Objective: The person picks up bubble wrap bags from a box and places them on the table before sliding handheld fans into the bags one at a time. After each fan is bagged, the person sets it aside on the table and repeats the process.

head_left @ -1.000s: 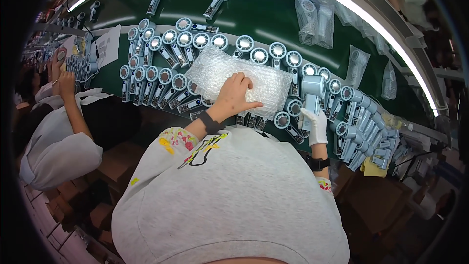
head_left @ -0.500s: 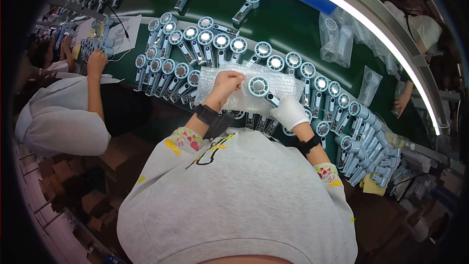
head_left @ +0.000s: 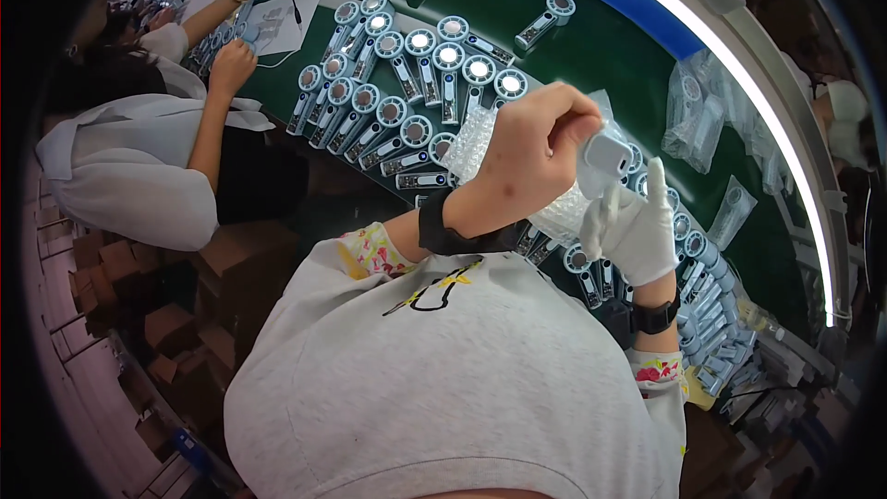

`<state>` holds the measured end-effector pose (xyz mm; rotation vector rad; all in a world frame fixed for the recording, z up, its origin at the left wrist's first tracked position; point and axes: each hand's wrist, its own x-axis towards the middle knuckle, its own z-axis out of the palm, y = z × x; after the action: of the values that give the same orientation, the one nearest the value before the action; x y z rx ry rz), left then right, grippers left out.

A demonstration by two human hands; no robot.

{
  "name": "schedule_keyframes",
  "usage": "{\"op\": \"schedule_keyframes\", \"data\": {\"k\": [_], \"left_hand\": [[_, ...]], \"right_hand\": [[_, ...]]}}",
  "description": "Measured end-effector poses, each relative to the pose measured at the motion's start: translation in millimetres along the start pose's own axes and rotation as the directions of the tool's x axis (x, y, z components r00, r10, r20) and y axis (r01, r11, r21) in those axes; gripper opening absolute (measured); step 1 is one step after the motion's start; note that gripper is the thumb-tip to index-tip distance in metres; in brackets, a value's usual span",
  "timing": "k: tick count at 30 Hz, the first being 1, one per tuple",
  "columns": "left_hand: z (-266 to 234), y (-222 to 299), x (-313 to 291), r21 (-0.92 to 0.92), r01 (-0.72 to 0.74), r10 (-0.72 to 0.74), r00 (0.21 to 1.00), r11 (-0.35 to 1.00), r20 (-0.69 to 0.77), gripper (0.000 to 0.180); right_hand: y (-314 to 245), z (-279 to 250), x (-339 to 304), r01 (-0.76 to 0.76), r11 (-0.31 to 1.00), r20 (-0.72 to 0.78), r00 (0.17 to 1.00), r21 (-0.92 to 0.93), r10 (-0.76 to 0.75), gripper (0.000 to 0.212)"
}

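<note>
Operator: Largest first — what could go wrong?

Spotter: Your green desk (head_left: 610, 55) is crowded. Rows of handheld devices (head_left: 392, 111) lie close together around your reach, so a low forearm could knock them askew. Next, the bubble wrap (head_left: 469, 146) lies over some of them; a hard tug could drag those along.

Operator: And my hands?

Spotter: Your bare left hand (head_left: 531, 143) is raised over the wrap, fingers curled in. Your gloved right hand (head_left: 637, 236) is lower and farther right, its forefinger standing apart from the other fingers. The pale device (head_left: 605, 152) is between them, above the wrap, rounded end tilted toward you. It could slip if the grip is loose; smooth casing against glove fabric would be my guess at the cause.

Operator: What can't you make out?

Spotter: Your arms and hands cover much of the wrap, so I see no opening in it. Your left fingertips are tucked away: I cannot tell whether they pinch wrap, device or nothing. Nor can I tell whether your right fingers press on the device. Its far end is hidden — only the near end shows, with a small dark slot (head_left: 621, 164) too tiny to read in detail.
</note>
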<state>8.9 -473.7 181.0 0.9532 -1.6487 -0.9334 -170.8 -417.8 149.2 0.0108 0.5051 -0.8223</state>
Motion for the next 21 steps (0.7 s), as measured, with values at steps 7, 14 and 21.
{"op": "schedule_keyframes", "data": {"k": [7, 14, 21], "left_hand": [[49, -1, -10, -0.368, -0.093, 0.265, 0.853, 0.925, 0.449, 0.009], [-6, -130, 66, 0.194, 0.135, -0.180, 0.955, 0.972, 0.236, 0.032], [60, -279, 89, 0.700, -0.075, -0.138, 0.960, 0.711, 0.243, 0.053]], "right_hand": [[0, -37, 3, 0.340, 0.177, 0.212, 0.838, -0.923, -0.502, 0.038], [-115, -70, 123, 0.020, 0.612, -0.452, 0.655, -0.791, -0.606, 0.032], [-170, -252, 143, -0.583, -0.366, 0.078, 0.459, -0.725, -0.885, 0.045]]}}
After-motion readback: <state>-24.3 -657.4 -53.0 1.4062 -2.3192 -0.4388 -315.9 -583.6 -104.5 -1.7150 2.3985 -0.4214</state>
